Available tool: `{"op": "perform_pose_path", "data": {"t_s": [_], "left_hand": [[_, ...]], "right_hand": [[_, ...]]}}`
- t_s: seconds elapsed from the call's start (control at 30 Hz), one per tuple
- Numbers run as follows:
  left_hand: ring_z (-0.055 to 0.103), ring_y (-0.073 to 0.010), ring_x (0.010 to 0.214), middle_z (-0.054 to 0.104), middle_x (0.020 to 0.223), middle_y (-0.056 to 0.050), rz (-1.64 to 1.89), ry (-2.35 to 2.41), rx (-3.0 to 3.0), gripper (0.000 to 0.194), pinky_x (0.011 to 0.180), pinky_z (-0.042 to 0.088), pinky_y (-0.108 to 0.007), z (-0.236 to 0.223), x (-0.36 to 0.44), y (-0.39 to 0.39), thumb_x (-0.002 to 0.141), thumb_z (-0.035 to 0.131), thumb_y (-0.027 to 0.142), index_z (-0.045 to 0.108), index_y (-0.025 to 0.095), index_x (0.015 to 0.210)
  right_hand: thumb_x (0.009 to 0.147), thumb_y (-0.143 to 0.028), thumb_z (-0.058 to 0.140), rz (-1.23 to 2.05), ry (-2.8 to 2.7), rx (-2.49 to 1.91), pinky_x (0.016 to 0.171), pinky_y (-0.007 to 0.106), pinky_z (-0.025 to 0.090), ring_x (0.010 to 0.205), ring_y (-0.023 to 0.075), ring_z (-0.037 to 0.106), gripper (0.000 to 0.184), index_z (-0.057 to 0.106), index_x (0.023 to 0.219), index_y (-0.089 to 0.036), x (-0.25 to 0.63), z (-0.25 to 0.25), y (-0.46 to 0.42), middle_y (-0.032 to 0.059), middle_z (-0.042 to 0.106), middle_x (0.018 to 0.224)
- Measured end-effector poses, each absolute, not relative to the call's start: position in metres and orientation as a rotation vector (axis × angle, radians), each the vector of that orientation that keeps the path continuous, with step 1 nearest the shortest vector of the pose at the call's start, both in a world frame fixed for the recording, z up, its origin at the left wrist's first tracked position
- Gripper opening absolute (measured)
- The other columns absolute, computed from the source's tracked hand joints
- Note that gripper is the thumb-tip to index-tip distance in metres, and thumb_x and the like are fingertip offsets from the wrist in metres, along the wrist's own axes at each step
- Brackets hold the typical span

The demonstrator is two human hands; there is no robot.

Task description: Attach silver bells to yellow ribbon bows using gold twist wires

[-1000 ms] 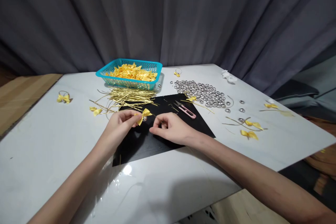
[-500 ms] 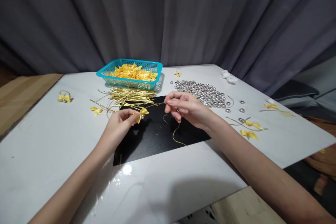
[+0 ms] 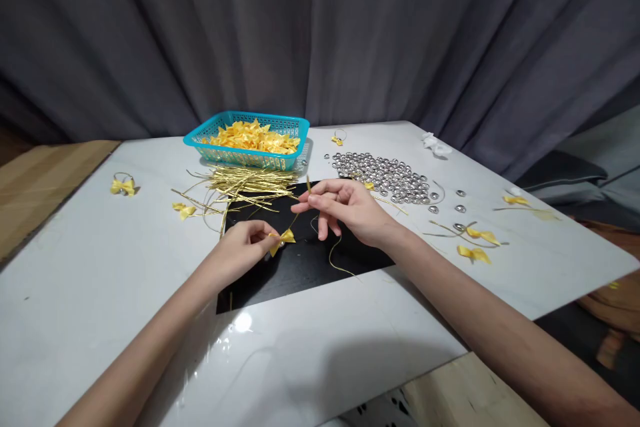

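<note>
My left hand (image 3: 249, 243) is closed, thumb and fingertips pinching a yellow ribbon bow (image 3: 287, 237) with a small silvery bead at its middle. Up and to the right of the bow, my right hand (image 3: 345, 210) grips a thin gold cord (image 3: 309, 185) between thumb and index finger, its tip poking above them. The cord runs down toward the bow. The other fingers of that hand are loosely curled. Below them a fine yellow thread (image 3: 337, 269) curves across the black mat (image 3: 270, 287); whether the hand holds it I cannot tell.
Behind the mat lie a bundle of gold cords (image 3: 250, 183) and a turquoise basket (image 3: 193, 140) of yellow bows. Silver beads (image 3: 385, 177) are heaped at the right. Loose bows (image 3: 474, 254) lie farther right, and a bow on a looped cord (image 3: 123, 185) sits at left.
My right hand moved up and right from beside the bow, drawing the gold cord out, then slightly back left. My left hand, still holding the bow, has shifted a little down and right.
</note>
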State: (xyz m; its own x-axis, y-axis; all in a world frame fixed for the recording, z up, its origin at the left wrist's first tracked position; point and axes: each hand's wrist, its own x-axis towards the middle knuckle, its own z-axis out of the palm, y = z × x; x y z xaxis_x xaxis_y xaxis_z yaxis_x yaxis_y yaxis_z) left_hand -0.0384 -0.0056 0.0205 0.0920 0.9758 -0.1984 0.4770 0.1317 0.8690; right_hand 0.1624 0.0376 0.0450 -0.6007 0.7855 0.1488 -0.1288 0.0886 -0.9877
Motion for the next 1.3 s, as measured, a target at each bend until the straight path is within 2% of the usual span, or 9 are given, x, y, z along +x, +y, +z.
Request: {"op": "perform_pose_path", "data": {"t_s": [0.13, 0.23, 0.37, 0.5, 0.6, 0.7, 0.87, 1.07, 1.3], "left_hand": [[0.044, -0.0130, 0.059, 0.056, 0.074, 0.001, 0.959, 1.663, 1.550, 0.033, 0.055, 0.035, -0.025, 0.022, -0.032, -0.011, 0.059, 0.073, 0.033, 0.066, 0.018, 0.087], [0.040, -0.0094, 0.054, 0.048, 0.063, 0.003, 1.094, 1.522, 1.280, 0.024, 0.049, 0.031, -0.021, 0.036, -0.022, -0.020, 0.066, 0.070, 0.037, 0.065, 0.016, 0.076], [0.031, -0.0037, 0.041, 0.045, 0.056, 0.003, 0.950, 1.095, 0.730, 0.035, 0.038, 0.028, -0.016, 0.051, -0.009, -0.029, 0.083, 0.053, 0.042, 0.066, 0.012, 0.072], [0.034, -0.0002, 0.036, 0.053, 0.060, 0.001, 0.949, 0.978, 0.419, 0.036, 0.035, 0.032, -0.011, 0.050, -0.005, -0.027, 0.090, 0.047, 0.033, 0.065, 0.011, 0.068], [0.038, 0.0006, 0.035, 0.052, 0.057, 0.002, 1.020, 0.993, 0.331, 0.031, 0.034, 0.034, -0.009, 0.042, -0.008, -0.022, 0.090, 0.049, 0.024, 0.065, 0.009, 0.067], [0.041, 0.0004, 0.036, 0.050, 0.056, 0.003, 1.126, 1.008, 0.327, 0.023, 0.037, 0.040, -0.009, 0.034, -0.015, -0.016, 0.090, 0.049, 0.016, 0.068, 0.007, 0.080], [0.053, -0.0029, 0.047, 0.059, 0.067, 0.001, 1.268, 0.975, 0.371, 0.018, 0.043, 0.049, -0.011, 0.034, -0.023, -0.013, 0.088, 0.051, 0.014, 0.068, 0.011, 0.092], [0.043, 0.0000, 0.040, 0.060, 0.070, 0.001, 1.353, 0.843, 0.322, 0.024, 0.035, 0.040, -0.010, 0.045, -0.016, -0.019, 0.090, 0.043, 0.011, 0.066, 0.010, 0.083], [0.035, -0.0050, 0.043, 0.039, 0.056, 0.003, 1.214, 0.689, 0.470, 0.031, 0.038, 0.037, -0.016, 0.044, -0.021, -0.025, 0.088, 0.040, 0.014, 0.055, 0.013, 0.061]], "right_hand": [[0.080, -0.033, 0.063, 1.519, -1.533, -0.687, 0.034, 0.014, 0.032, 0.035, -0.0011, 0.040, 0.018, 0.066, 0.083, -0.015, 0.155, 0.035, 0.037, -0.0011, 0.067, 0.072], [0.077, -0.032, 0.066, 1.506, -1.404, -0.697, 0.033, 0.014, 0.032, 0.036, -0.0011, 0.035, 0.016, 0.068, 0.080, -0.017, 0.151, 0.035, 0.032, -0.0046, 0.060, 0.067], [0.074, -0.031, 0.070, 1.637, -1.356, -0.688, 0.036, 0.013, 0.036, 0.040, 0.0006, 0.043, 0.014, 0.071, 0.079, -0.018, 0.147, 0.037, 0.023, -0.0042, 0.061, 0.061], [0.070, -0.026, 0.073, 1.771, -1.399, -0.665, 0.053, 0.014, 0.048, 0.060, 0.0057, 0.061, 0.012, 0.072, 0.076, -0.016, 0.143, 0.036, 0.016, -0.0001, 0.067, 0.065], [0.067, -0.025, 0.076, 1.860, -1.401, -0.637, 0.056, 0.015, 0.050, 0.060, 0.0057, 0.062, 0.012, 0.072, 0.073, -0.015, 0.140, 0.033, 0.014, -0.0003, 0.068, 0.067], [0.063, -0.027, 0.078, 1.929, -1.400, -0.640, 0.054, 0.017, 0.051, 0.055, 0.0058, 0.061, 0.017, 0.070, 0.070, -0.014, 0.138, 0.030, 0.013, -0.0012, 0.067, 0.065], [0.066, -0.029, 0.076, 1.878, -1.328, -0.711, 0.050, 0.014, 0.049, 0.050, 0.0036, 0.056, 0.017, 0.068, 0.068, -0.014, 0.137, 0.028, 0.014, -0.0035, 0.062, 0.057], [0.067, -0.030, 0.076, 1.955, -1.067, -0.707, 0.044, 0.016, 0.048, 0.041, 0.0012, 0.046, 0.019, 0.066, 0.072, -0.015, 0.139, 0.027, 0.019, -0.0051, 0.058, 0.063], [0.077, -0.027, 0.065, 2.029, -1.017, -0.581, 0.042, 0.016, 0.043, 0.043, 0.0023, 0.044, 0.011, 0.064, 0.076, -0.016, 0.146, 0.032, 0.021, -0.0037, 0.058, 0.072]]}}
